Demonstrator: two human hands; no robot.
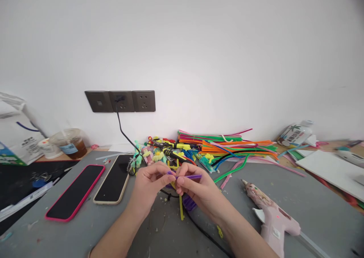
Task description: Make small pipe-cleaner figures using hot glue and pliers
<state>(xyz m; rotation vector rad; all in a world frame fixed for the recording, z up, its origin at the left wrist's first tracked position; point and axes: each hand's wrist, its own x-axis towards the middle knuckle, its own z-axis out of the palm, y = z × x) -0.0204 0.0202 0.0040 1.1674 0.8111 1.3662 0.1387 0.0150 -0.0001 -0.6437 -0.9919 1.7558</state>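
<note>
My left hand (155,181) and my right hand (193,182) meet over the middle of the grey mat. Both pinch a purple pipe cleaner (193,177), whose straight end sticks out to the right past my right fingers. A small purple bit shows at my left fingertips. Below the fingers hangs or lies a yellow pipe cleaner (181,208); I cannot tell whether it is joined to the purple one. Under my right hand, partly hidden, is a purple bundle (190,204). A black cord (199,227) runs beneath my hands.
Behind my hands lie bundles of coloured pipe cleaners (239,148) and a tangled heap (159,152). A pink glue gun (273,216) rests at right. Two phones, pink-cased (75,193) and cream-cased (113,180), lie left. A drink cup (71,144) stands farther back.
</note>
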